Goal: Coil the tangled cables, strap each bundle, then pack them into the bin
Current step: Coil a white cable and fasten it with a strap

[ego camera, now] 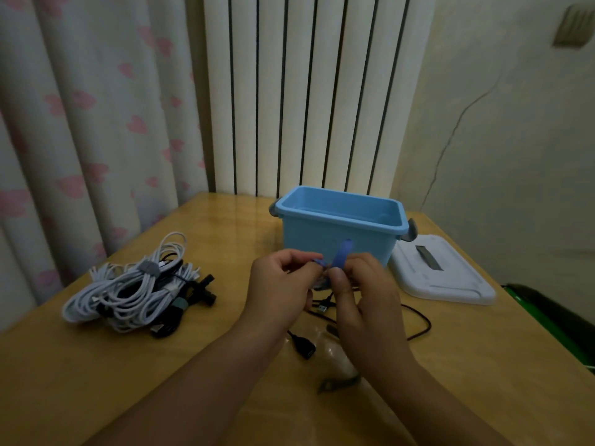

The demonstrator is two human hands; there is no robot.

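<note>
My left hand (283, 278) and my right hand (363, 294) meet above the table in front of the blue bin (338, 226). Between their fingertips they pinch a blue strap (341, 255), whose free end sticks up. A thin black cable (415, 320) hangs from under my hands and loops over the table, its USB plugs (304, 346) lying below my wrists. How the strap sits around the cable is hidden by my fingers. A pile of white and black cables (135, 288) lies at the left, some with grey straps.
The white bin lid (441, 272) lies flat to the right of the bin. A dark loose strap (338, 383) lies near my right forearm. The wooden table (96, 381) meets a curtain on the left, a radiator behind. A green and black object (553, 313) stands beyond the right edge.
</note>
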